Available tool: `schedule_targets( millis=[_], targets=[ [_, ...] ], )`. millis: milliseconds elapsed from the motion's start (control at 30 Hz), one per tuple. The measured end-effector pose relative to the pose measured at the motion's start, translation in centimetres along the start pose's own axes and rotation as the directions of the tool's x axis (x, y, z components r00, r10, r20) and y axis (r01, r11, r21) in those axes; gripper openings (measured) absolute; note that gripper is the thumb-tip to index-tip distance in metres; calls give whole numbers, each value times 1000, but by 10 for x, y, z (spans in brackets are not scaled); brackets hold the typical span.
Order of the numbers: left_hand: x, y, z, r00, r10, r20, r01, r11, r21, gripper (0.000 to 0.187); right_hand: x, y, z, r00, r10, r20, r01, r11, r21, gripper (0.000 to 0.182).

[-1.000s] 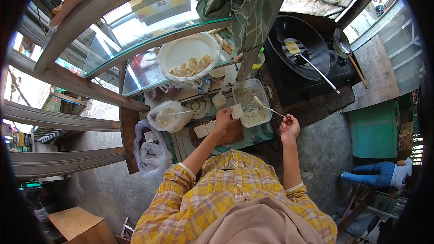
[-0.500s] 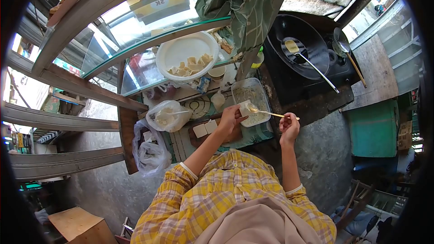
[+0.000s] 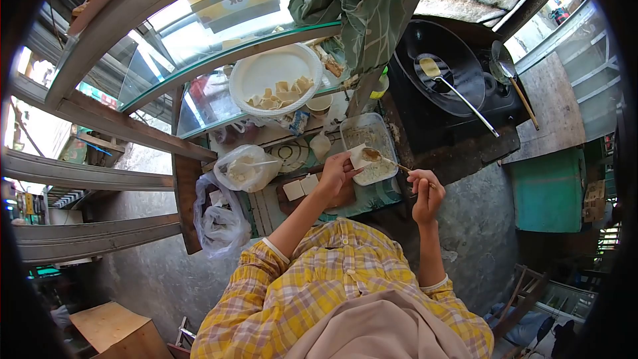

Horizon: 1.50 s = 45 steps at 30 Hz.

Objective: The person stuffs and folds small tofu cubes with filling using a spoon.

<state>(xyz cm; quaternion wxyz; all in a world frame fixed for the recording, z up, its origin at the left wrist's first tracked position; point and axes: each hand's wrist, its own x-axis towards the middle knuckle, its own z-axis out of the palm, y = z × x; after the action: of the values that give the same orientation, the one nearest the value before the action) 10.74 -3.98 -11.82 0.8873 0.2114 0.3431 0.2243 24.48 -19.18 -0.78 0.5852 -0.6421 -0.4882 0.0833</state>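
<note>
My left hand (image 3: 337, 170) pinches a white square wrapper (image 3: 357, 159) by its edge, over the near side of a clear plastic tub. A dollop of brownish filling (image 3: 371, 155) sits on the wrapper. My right hand (image 3: 426, 194) is closed round the handle of a thin spoon (image 3: 403, 168), which points toward the wrapper; its tip is hard to make out. The plastic tub (image 3: 388, 134) holds a pale, speckled mixture. Left of my left hand, more square wrappers (image 3: 301, 187) lie on a brown wooden board (image 3: 341, 198).
A white round basket (image 3: 244, 73) holds several folded pieces. Plastic bags (image 3: 249, 171) stand at the left. To the right, a black wok (image 3: 412, 60) with a long-handled turner (image 3: 468, 105) sits on the stove. A skimmer (image 3: 515, 80) lies beside it. A glass shelf (image 3: 266, 41) overhangs the counter.
My right hand has drawn the spoon back from the wrapper, slightly down and right. The filling on the wrapper now shows. My left hand has tilted the wrapper a little.
</note>
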Motion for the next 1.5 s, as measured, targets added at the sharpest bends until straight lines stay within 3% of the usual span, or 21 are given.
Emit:
schedule_targets(
  millis=[233, 333, 800, 1500],
  targets=[
    [-3, 3, 7, 1000, 21, 23, -20, 1000, -8, 27, 10, -24, -11, 959, -260, 117, 275, 950, -147, 22],
    [-6, 5, 10, 999, 19, 26, -19, 1000, -10, 29, 12, -33, -14, 944, -298, 144, 322, 928, -187, 21],
    [-22, 17, 25, 995, 14, 101, -11, 999, -33, 31, 12, -25, -7, 922, -334, 195, 375, 897, -235, 12],
    [-15, 15, 21, 998, -49, 43, 52, 997, -65, 31, 14, -41, -14, 875, -433, 218, 478, 846, -238, 22]
  ],
)
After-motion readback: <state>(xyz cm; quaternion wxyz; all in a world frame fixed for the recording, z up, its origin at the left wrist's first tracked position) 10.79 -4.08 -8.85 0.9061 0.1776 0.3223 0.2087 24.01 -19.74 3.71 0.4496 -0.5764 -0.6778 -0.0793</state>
